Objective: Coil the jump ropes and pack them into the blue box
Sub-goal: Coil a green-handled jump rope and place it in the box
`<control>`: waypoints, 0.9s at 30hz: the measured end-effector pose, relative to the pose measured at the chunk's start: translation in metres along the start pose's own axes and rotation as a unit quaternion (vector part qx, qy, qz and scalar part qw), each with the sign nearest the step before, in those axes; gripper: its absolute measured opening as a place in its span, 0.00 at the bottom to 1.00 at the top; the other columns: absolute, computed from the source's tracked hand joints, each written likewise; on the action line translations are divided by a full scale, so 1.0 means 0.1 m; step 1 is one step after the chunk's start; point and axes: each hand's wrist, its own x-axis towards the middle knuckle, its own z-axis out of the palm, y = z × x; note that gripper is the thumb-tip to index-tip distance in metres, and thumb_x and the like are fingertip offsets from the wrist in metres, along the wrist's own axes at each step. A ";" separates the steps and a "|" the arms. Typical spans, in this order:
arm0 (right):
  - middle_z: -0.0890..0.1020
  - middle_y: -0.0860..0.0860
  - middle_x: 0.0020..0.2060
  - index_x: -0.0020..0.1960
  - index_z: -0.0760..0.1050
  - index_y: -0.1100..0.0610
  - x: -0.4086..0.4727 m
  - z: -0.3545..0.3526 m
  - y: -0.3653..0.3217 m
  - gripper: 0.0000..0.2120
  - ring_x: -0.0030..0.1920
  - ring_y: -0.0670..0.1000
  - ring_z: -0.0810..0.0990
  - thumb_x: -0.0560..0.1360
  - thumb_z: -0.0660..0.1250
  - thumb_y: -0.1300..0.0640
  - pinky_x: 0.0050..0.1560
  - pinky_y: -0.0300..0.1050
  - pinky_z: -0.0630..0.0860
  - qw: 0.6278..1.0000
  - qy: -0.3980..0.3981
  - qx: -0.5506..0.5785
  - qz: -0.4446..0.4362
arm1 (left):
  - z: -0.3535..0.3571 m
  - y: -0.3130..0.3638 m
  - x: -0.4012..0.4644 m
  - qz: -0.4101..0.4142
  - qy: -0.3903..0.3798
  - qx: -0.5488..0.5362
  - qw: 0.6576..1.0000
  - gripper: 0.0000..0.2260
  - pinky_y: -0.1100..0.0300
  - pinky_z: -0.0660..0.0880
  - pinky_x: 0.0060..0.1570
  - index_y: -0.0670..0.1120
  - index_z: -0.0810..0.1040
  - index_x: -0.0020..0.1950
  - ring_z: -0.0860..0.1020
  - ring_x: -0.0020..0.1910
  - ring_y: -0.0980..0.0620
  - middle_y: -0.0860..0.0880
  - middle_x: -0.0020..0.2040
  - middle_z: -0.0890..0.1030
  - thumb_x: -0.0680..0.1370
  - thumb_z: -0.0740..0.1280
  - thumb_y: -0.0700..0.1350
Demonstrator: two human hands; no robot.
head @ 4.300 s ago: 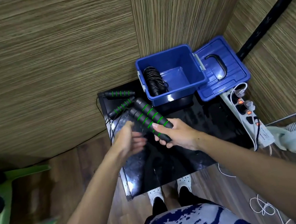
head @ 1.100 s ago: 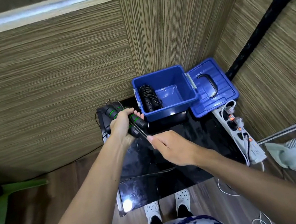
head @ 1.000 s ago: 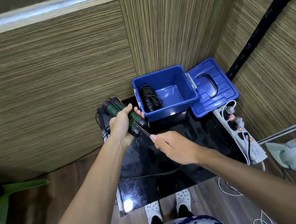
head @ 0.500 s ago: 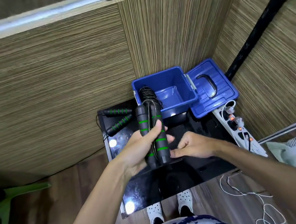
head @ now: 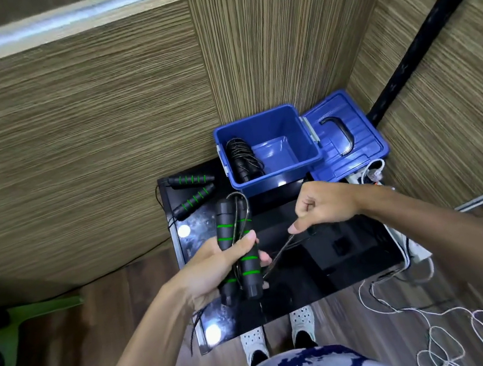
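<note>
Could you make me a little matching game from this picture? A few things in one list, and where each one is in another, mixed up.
Things:
1. coiled rope
2. blue lid
3. pair of handles
4. loose handles

Places:
A. lying on the black table
B. gripped in the left hand
C. inside the blue box
D. lying open, right of the box

Pairs: 1-C, 2-D, 3-B, 4-A

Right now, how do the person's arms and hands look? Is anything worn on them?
Both arms are bare to the picture's lower edge: no sleeves show. The left hand and right hand wear no gloves; no rings, watch or bands are visible.
</note>
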 end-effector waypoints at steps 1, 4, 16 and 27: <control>0.57 0.55 0.27 0.28 0.56 0.58 0.02 -0.01 -0.01 0.33 0.31 0.59 0.56 0.71 0.75 0.42 0.34 0.51 0.55 1.000 0.005 -0.013 0.002 | 0.00 -0.01 0.00 -0.007 -0.018 0.016 1.000 0.18 0.29 0.77 0.55 0.34 0.78 0.59 0.81 0.60 0.33 0.32 0.57 0.82 0.80 0.69 0.49; 0.58 0.56 0.29 0.28 0.57 0.57 0.08 -0.01 -0.06 0.33 0.33 0.60 0.56 0.68 0.75 0.38 0.35 0.53 0.54 1.000 0.002 -0.014 0.015 | 0.09 -0.05 -0.01 -0.026 -0.086 0.031 0.995 0.20 0.31 0.78 0.55 0.35 0.75 0.64 0.81 0.59 0.31 0.32 0.64 0.78 0.79 0.70 0.48; 0.64 0.46 0.25 0.25 0.69 0.51 0.28 -0.16 -0.16 0.23 0.30 0.48 0.59 0.78 0.68 0.57 0.34 0.43 0.60 0.986 -0.125 0.031 0.104 | 0.13 -0.18 0.03 0.013 -0.143 0.089 0.986 0.07 0.53 0.77 0.39 0.42 0.71 0.50 0.76 0.35 0.44 0.41 0.39 0.75 0.81 0.69 0.40; 0.61 0.50 0.26 0.27 0.60 0.53 0.27 -0.12 -0.26 0.26 0.31 0.52 0.57 0.73 0.72 0.46 0.33 0.46 0.55 0.976 -0.132 -0.117 0.128 | 0.15 -0.03 0.06 -0.057 -0.191 0.242 0.950 0.16 0.56 0.79 0.41 0.33 0.73 0.63 0.80 0.35 0.50 0.41 0.47 0.85 0.81 0.69 0.42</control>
